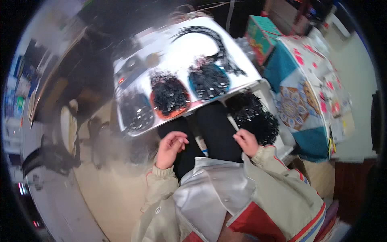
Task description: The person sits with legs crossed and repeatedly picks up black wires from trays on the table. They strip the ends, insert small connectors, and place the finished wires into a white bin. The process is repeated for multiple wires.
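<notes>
Above my left thigh, my left hand (172,148) is held with its fingers loosely bent and partly apart; I see nothing in it. My right hand (246,142) is over the right thigh, beside a heap of glossy black pieces (258,117). Its fingers are drawn together, and whether something small is between them I cannot make out. Ahead of both hands is a white tabletop (177,46). On it stand an orange-red tray (188,105) and a blue tray (227,76), each full of small black parts with shiny tips.
A clear tray (137,115) of dark parts stands at the table's left corner. A bundle of black cords (217,40) curves across the back. The black heap lies in a white box (287,139). To the right are a patterned cloth (298,105) and a green-red box (261,36).
</notes>
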Demonstrator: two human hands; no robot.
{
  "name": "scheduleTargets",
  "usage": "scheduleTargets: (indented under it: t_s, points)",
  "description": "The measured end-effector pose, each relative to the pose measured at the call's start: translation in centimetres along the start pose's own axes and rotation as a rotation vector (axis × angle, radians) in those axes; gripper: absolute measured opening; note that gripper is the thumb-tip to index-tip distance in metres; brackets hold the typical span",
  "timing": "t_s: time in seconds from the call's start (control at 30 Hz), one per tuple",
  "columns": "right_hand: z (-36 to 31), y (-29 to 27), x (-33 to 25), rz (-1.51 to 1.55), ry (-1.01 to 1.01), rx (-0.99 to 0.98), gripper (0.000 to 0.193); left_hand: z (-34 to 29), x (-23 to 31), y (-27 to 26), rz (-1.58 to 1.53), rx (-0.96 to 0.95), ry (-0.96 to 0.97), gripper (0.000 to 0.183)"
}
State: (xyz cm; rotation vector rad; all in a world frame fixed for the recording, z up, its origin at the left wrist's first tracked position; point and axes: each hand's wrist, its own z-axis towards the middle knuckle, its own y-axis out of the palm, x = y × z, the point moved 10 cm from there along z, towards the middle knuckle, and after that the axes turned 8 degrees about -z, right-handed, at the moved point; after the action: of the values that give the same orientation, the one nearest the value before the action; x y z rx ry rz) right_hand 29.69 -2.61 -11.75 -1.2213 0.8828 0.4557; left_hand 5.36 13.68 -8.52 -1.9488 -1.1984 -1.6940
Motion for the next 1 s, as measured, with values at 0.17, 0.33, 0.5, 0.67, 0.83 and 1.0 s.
scheduleTargets:
  t_s: [0.17,0.33,0.5,0.67,0.83,1.0]
  points:
    - [5.6,-1.0,-5.7,0.209,0.017,-0.069,0.004,-0.8,13.5,-8.4,0.61,0.572,0.463,0.014]
    - [12.8,-0.5,-14.0,0.085,-0.228,-0.04,0.008,3.9,18.4,-12.5,1.21,0.893,0.359,0.023]
    - [18.4,2.0,-16.8,-0.001,-0.249,-0.072,0.012,7.6,17.3,-14.7,1.405,0.988,0.122,0.032]
    - [21.8,3.2,-17.0,-0.092,-0.282,0.011,0.014,7.3,16.6,-16.3,1.25,0.981,0.169,0.034]
    - [23.7,5.6,-16.3,-0.189,-0.229,-0.02,0.017,7.1,16.2,-17.5,1.146,0.982,0.256,0.033]
    - [24.1,5.7,-15.6,-0.13,-0.131,0.026,0.022,7.0,15.6,-19.1,0.983,0.971,0.302,0.025]
